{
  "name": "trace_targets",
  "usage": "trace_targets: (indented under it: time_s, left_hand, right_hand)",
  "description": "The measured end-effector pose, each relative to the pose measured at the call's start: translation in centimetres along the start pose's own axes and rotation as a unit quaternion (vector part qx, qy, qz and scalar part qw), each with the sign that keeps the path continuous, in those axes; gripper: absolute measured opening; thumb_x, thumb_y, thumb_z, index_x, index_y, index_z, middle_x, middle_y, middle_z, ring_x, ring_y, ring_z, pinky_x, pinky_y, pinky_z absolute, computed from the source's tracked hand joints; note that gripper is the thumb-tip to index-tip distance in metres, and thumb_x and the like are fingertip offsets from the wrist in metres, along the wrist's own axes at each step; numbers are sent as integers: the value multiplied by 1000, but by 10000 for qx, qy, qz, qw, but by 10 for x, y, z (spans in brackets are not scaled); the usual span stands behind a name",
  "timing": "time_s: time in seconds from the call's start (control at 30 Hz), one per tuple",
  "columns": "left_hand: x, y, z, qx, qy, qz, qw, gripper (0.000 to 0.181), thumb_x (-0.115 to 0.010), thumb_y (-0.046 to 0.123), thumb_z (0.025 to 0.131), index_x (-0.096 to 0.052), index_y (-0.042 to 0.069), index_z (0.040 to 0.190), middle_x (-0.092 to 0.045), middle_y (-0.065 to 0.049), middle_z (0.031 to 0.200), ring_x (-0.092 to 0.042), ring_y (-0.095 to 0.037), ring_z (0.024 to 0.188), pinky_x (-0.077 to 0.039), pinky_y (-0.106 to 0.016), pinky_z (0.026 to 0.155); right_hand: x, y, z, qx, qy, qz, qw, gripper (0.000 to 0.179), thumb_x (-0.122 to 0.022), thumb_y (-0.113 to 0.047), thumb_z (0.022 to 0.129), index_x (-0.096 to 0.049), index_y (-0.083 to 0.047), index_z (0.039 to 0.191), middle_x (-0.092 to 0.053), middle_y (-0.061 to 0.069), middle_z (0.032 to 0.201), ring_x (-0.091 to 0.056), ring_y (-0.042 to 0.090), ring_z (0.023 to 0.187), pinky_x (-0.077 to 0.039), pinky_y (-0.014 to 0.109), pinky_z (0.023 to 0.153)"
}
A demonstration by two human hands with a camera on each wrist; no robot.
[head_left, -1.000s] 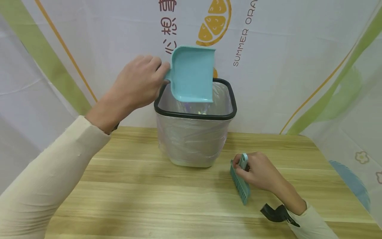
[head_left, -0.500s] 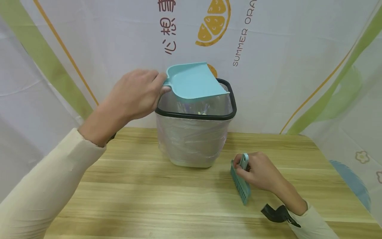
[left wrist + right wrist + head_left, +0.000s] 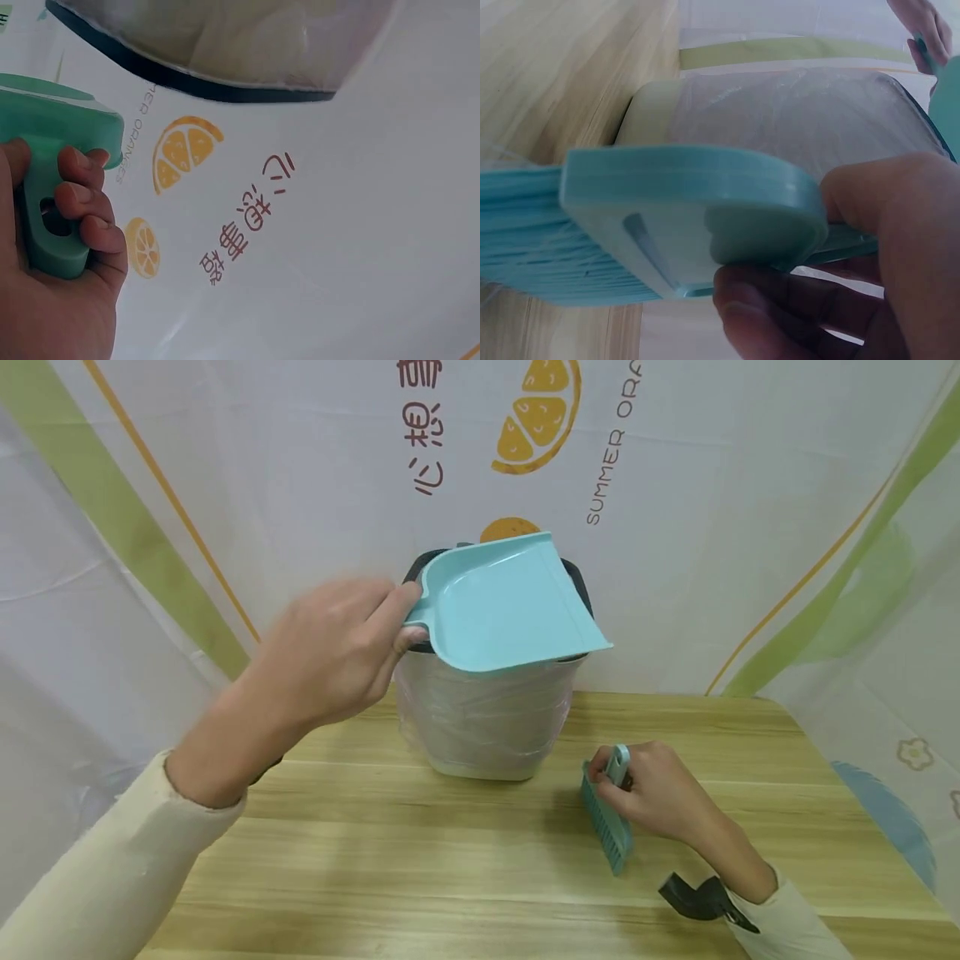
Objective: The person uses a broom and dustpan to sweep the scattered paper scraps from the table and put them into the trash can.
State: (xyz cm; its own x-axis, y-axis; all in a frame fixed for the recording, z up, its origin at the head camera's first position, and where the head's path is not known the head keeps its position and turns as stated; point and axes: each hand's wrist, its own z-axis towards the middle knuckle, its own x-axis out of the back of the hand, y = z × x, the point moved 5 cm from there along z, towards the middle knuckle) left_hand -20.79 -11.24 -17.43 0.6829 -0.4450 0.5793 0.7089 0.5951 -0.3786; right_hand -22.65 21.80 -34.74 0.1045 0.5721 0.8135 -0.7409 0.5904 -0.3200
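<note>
My left hand (image 3: 330,647) grips the short handle of a light blue dustpan (image 3: 510,606), which is bare on top and overlaps the bin's mouth in the head view. In the left wrist view, the fingers (image 3: 90,199) curl round the handle with its hanging hole. My right hand (image 3: 660,789) holds a small teal brush (image 3: 606,818) by its handle, bristles down at the table. Thumb and fingers pinch the brush (image 3: 682,195) in the right wrist view. Behind stands a bin (image 3: 487,718) with a black rim and a clear plastic liner, its inside hidden by the dustpan.
The bin stands at the back of a wood-grain table (image 3: 360,852). A white curtain (image 3: 712,527) printed with oranges and lettering hangs behind and at both sides. A black strap (image 3: 701,897) sticks out by the right cuff.
The dustpan has come down and toward me, turning from steeply tipped over the bin to flatter with its inner face up. The right hand and brush have stayed almost still.
</note>
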Motion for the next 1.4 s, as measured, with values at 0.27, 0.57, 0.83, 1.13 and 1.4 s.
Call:
trace_targets:
  time_s: [0.27, 0.57, 0.83, 1.13, 1.4]
  left_hand:
    - [2, 35, -22, -82, 336, -320, 9989, 54, -33, 35, 123, -60, -11, 117, -55, -12, 79, -47, -28, 61, -43, -40, 54]
    - [-12, 79, -46, -104, -98, -591, 9982, 56, -24, 35, 123, -59, -8, 115, -49, -6, 84, -42, -21, 66, -39, -31, 57]
    - [-37, 105, -70, -137, -671, -824, 9942, 49, -25, 32, 122, -59, -2, 114, -48, -2, 86, -43, -18, 70, -39, -29, 61]
    - [-82, 122, -103, 35, -1579, -1140, 9808, 46, -28, 36, 122, -60, 4, 112, -49, 2, 87, -47, -15, 75, -45, -29, 70]
    - [-113, 134, -122, 81, -2369, -1298, 9628, 22, -68, 29, 109, -60, 8, 113, -57, 2, 90, -57, -15, 78, -51, -30, 73]
  right_hand:
    - [-1, -1, -1, 106, 75, 42, 9999, 10, -70, -6, 95, -77, -14, 95, -69, -15, 76, -47, -8, 61, -42, 22, 52]
    - [2, 2, -4, -162, 111, -205, 9996, 35, -79, -14, 89, -51, -24, 71, -40, -22, 65, -36, -4, 60, -34, 23, 52]
    - [4, 3, -5, -173, 44, -69, 9998, 20, -73, -13, 95, -62, -22, 82, -43, -23, 64, -40, -6, 58, -36, 22, 51]
    - [6, 4, -6, -78, 35, -193, 9998, 12, -69, -5, 90, -77, -15, 90, -64, -20, 73, -45, -6, 62, -42, 23, 54]
    - [8, 5, -7, -167, 4, -22, 9999, 13, -70, -4, 89, -77, -14, 91, -62, -21, 71, -41, -6, 60, -37, 22, 51]
